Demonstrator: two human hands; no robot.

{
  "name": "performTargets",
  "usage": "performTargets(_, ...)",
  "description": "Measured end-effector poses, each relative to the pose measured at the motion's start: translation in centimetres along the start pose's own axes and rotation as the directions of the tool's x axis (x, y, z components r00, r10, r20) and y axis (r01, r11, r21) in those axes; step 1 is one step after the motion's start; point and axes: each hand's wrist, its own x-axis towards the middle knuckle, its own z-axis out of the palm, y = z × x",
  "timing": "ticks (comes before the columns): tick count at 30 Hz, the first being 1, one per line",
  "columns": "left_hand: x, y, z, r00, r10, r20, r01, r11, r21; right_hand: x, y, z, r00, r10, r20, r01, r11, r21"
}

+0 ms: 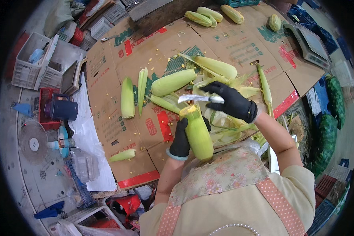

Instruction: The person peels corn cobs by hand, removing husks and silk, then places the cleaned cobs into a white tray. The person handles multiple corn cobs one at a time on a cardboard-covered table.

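My left hand (180, 140), in a black glove, grips a green ear of corn in its husk (199, 135), the cut end with yellow showing at the top. Just above that end is a curved-blade knife (200, 98), its pale handle held by my black-gloved right hand (231, 101). Loose husk leaves (224, 121) lie in a heap beneath the right hand. Beyond the knife rest a husked-in ear (173, 82) and another with a pointed tip (216, 66). A further ear (127, 98) lies to the left, beside a folded husk leaf (142, 90).
Flattened cardboard (103, 85) covers the table, with scattered kernels. More corn ears (232, 14) lie at the far edge. A weighing scale (311, 44) stands at the right rear. Left of the table are a fan (33, 143), a dark blue jug (65, 106) and white crates (26, 69).
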Motion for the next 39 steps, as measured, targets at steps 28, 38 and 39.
performTargets(28, -0.9, -3.1, 1.4, 0.971, -0.053, -0.234, 0.020, 0.989, -0.145, -4.1, -3.5, 2.9, 0.959, -0.174, 0.225, 0.208, 0.969, -0.134)
performTargets(38, -0.5, -3.1, 1.1, 0.960, 0.043, -0.276, -0.024, 0.997, 0.070, -2.2, -3.5, 3.2, 0.995, -0.081, 0.066, 0.082, 0.997, -0.012)
performTargets(39, -0.8, -2.9, 1.1, 0.956, 0.026, -0.291, -0.013, 0.999, 0.045, -1.9, -3.4, 3.3, 0.990, -0.099, 0.098, 0.102, 0.994, -0.034)
